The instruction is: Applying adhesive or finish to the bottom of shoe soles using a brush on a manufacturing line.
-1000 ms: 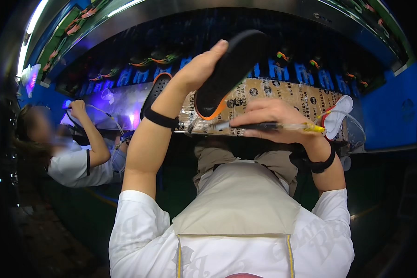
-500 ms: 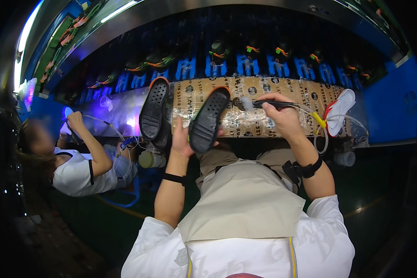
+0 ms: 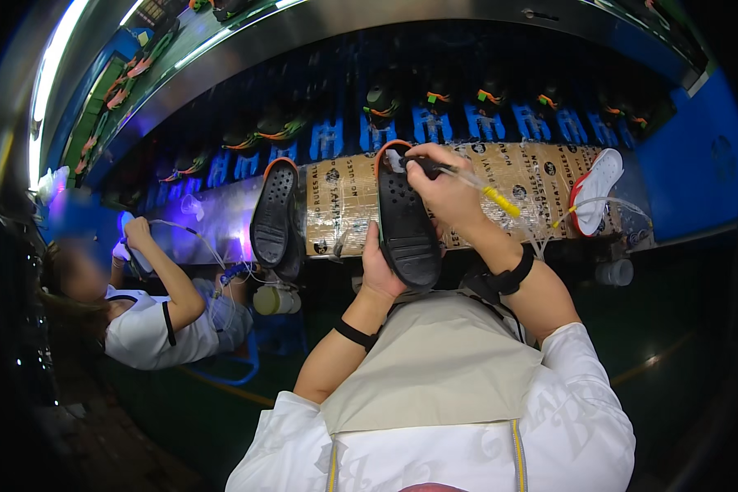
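Head view: a perforated black shoe sole [image 3: 403, 231] with an orange rim at the toe is held up just off the near edge of the bench [image 3: 361, 238], toe toward 12 o'clock and heel toward 6. It is gripped near the heel by the left hand [image 3: 383, 271], the thumb laid along its edge and the fingers mostly hidden beneath. By the right hand [image 3: 451, 189], a tube-fed brush [image 3: 395, 161] is pinched at its black handle, the pale bristles set at the toe end, apparently touching the sole.

From this, the brushing is judged to be under way, with the toe end being worked. On the forefoot holes and the ribbed heel no clear coat can be made out; whether they have been covered cannot be told, so how much of this sole is left stays uncertain.

At 9 o'clock from the held sole, a second black sole [image 3: 272, 215] is laid on the bench, handled by neither hand; whether it has been brushed cannot be judged. At 3 o'clock, a white sole with a red edge [image 3: 599, 193] is likewise left untouched, a thin tube [image 3: 611, 199] passing across it. Toward 8 o'clock, a lidded jar [image 3: 275, 301] is seen.
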